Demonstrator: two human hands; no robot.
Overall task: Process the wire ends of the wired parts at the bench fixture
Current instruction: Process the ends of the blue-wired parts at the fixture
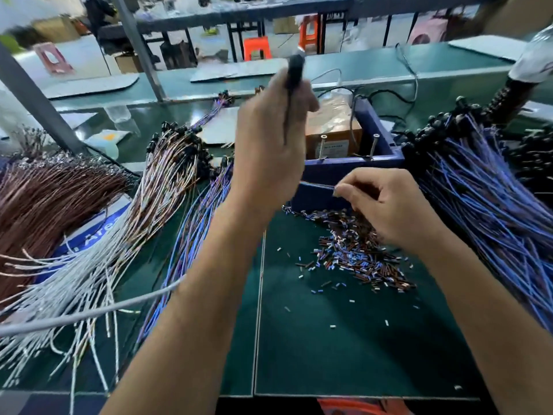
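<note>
You are in a factory workroom. Your long green bench (344,339) is covered with big bunches of blue wires (484,205) and brown wires (45,199). A heap of tiny cut wire bits (356,250) lies by a blue box machine (359,163). Behind it stand metal racks (239,13) and orange stools (257,47).

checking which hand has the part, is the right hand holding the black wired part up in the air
No, the left hand grips the black wired part raised above the bench, while the right hand is low at the blue fixture.
</note>
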